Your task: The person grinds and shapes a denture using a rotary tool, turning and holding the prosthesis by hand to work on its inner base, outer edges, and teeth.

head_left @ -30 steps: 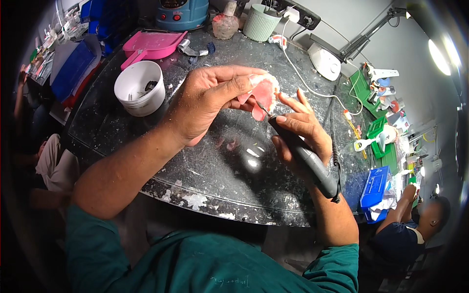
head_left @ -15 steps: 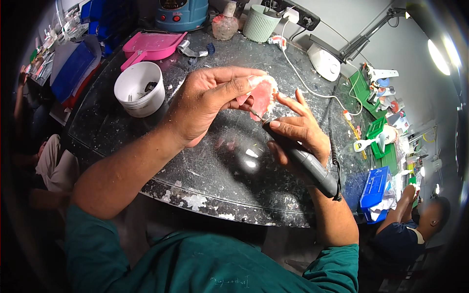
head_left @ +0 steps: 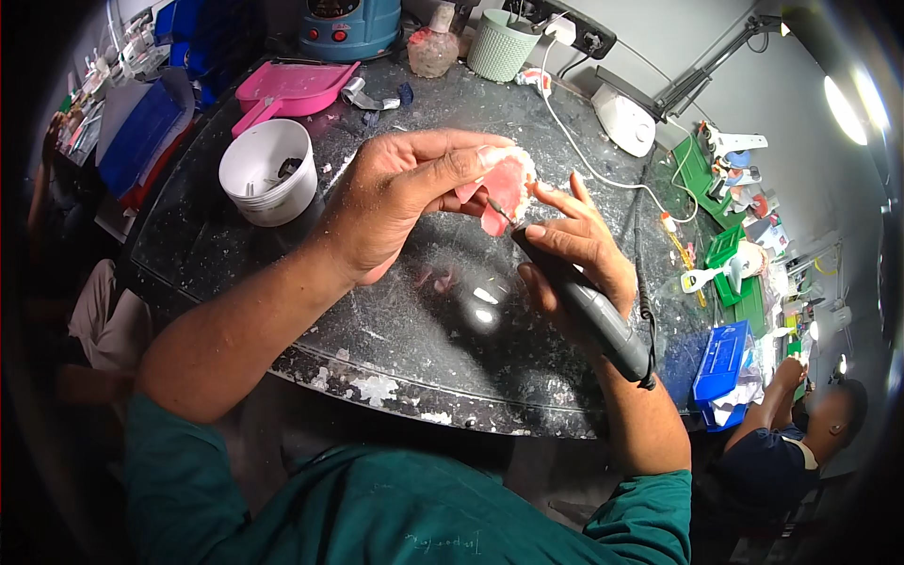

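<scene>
Above the middle of the worktable, my left hand (head_left: pixel 400 188) is closed on a pink denture (head_left: pixel 509 181), thumb on top and fingers beneath. Pale teeth line its curved right rim. My right hand (head_left: pixel 586 247) grips a black rotary handpiece (head_left: pixel 586 303), held slanting up to the left. Its thin bur points at the denture's inner pink surface, near the left fingers; whether it touches I cannot tell. The right index finger reaches close to the tooth row. A dark coiled cord hangs from the handpiece's rear end.
The dusty black table (head_left: pixel 414 348) carries a white tub (head_left: pixel 270 174), a pink dustpan (head_left: pixel 292 89), a glass bottle (head_left: pixel 435 47), a pale green basket (head_left: pixel 504 45) and a white device (head_left: pixel 623 121). A blue bin (head_left: pixel 723 363) stands right. Another person (head_left: pixel 800 433) sits far right.
The handpiece tip has shifted slightly against the denture, and its rear end has dropped a little. My left hand and the denture stay nearly still.
</scene>
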Demonstrator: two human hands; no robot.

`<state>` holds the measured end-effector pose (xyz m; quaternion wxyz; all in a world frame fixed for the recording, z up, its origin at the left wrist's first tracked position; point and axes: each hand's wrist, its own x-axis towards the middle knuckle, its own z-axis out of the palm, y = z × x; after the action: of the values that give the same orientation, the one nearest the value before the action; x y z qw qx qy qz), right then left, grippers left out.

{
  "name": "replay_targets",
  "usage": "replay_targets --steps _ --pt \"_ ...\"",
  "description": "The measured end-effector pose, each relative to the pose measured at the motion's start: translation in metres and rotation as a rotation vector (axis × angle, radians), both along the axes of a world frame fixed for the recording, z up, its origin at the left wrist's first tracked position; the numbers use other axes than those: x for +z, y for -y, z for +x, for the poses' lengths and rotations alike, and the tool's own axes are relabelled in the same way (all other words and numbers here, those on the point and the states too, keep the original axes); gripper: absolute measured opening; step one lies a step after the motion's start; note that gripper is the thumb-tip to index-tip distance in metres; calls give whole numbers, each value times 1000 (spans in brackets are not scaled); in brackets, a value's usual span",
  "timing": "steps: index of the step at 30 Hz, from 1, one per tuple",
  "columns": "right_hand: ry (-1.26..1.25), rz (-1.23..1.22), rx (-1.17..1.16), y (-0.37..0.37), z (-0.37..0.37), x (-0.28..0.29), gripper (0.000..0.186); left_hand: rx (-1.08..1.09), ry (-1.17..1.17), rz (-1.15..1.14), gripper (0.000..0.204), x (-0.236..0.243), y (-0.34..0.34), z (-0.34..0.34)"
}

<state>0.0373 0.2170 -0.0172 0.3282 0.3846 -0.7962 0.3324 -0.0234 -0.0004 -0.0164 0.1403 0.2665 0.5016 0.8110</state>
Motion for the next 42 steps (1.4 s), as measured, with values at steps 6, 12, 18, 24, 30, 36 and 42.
replay_targets --steps 6,12,18,24,30,36,42 --pt "12 68 -28 0 3 3 40 -1 -12 0 35 -1 -1 -1" --pt "20 -11 -35 -1 3 -1 41 -13 -24 -7 35 -2 -2 -2" --pt "32 81 1 -1 2 3 42 -3 -7 -6 35 0 1 0" --pt "23 30 -23 2 2 5 40 -25 -3 18 36 -3 1 -2" --pt "37 -26 15 -2 2 0 39 -35 21 -3 37 1 -1 -2" --pt "16 77 35 -2 2 5 38 -15 38 -5 37 0 1 -2" --pt "13 -98 82 -3 1 -2 36 -45 38 16 37 0 1 -2"
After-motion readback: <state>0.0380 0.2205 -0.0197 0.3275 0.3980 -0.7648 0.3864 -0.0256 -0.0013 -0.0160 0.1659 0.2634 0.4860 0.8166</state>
